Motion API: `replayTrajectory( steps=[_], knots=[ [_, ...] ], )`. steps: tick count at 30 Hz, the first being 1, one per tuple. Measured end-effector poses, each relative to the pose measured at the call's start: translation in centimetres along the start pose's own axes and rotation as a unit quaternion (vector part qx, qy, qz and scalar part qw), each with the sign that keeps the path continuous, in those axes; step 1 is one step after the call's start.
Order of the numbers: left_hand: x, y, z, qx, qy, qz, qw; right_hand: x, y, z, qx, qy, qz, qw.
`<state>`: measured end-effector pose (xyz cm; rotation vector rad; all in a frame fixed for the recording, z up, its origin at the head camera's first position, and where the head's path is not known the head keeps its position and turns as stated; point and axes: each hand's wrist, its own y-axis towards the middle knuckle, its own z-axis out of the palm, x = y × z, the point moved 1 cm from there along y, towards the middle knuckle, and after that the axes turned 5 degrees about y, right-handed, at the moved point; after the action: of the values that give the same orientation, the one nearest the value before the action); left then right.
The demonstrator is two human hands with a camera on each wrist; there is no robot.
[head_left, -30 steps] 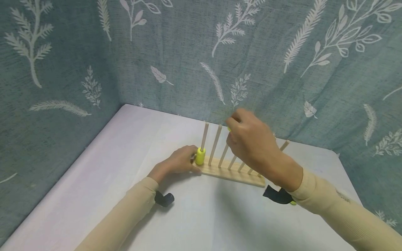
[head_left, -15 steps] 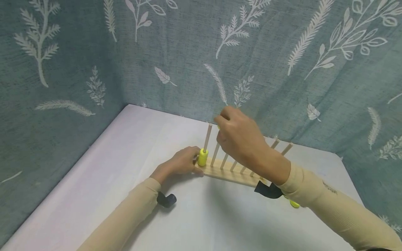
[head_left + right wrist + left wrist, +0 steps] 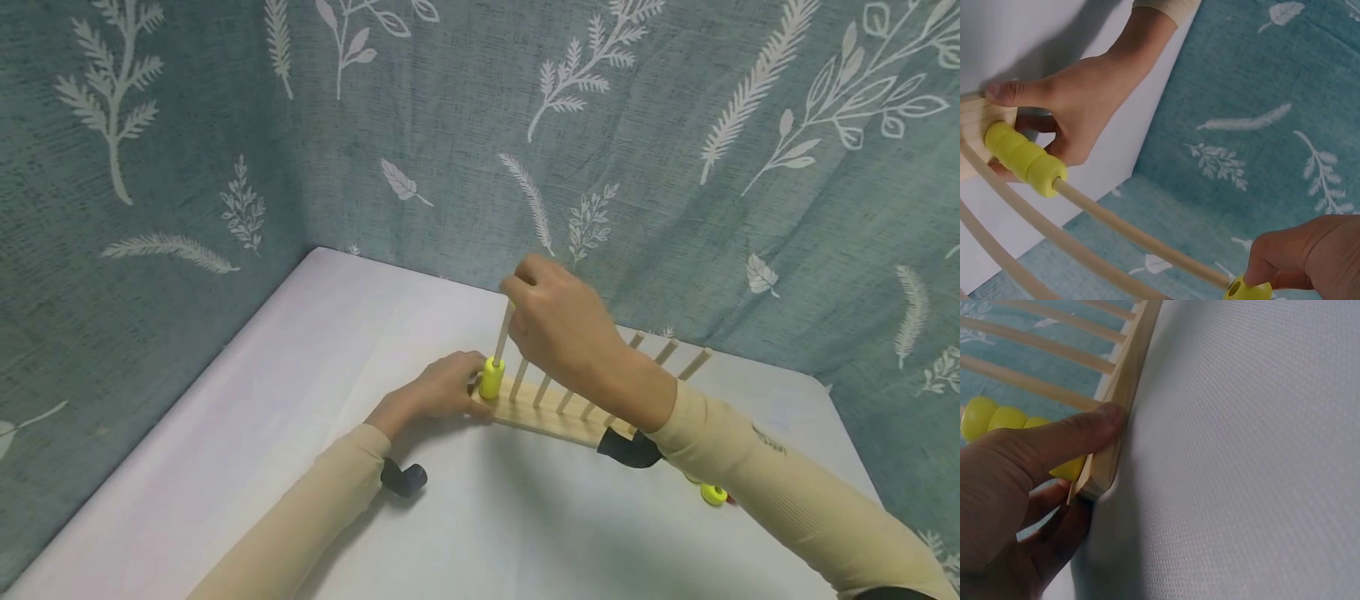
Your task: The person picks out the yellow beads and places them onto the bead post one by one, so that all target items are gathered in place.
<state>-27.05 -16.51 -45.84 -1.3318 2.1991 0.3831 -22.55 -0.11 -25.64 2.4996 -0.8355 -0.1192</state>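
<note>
A wooden base point(image 3: 551, 427) with a row of upright pegs stands on the white table. My left hand point(image 3: 450, 385) grips its left end, thumb along the front edge in the left wrist view. Several yellow beads point(image 3: 1025, 159) are stacked at the bottom of the leftmost peg point(image 3: 1138, 236). High over that end, my right hand point(image 3: 562, 321) pinches another yellow bead point(image 3: 1255, 291) between thumb and finger. The bead's hole shows in the right wrist view, with the leftmost peg's tip right at it. The head view mostly hides this bead behind the fingers.
More bare pegs point(image 3: 663, 352) rise along the base to the right, partly behind my right arm. Loose yellow beads point(image 3: 714, 495) and a bit of red lie on the table beside the right sleeve. A patterned teal curtain point(image 3: 450, 125) hangs behind the table.
My right hand has moved left along the row with its bead, to the top of the leftmost peg. My left hand keeps its grip on the base. The head view has shifted slightly.
</note>
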Motion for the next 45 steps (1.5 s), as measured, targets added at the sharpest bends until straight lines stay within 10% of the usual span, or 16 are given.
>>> replayTrajectory(
  steps=[45],
  knots=[
    [-0.1, 0.0, -0.2, 0.000, 0.003, 0.013, 0.9999, -0.8, 0.5, 1.5, 0.033, 0.008, 0.014, 0.9993]
  ],
)
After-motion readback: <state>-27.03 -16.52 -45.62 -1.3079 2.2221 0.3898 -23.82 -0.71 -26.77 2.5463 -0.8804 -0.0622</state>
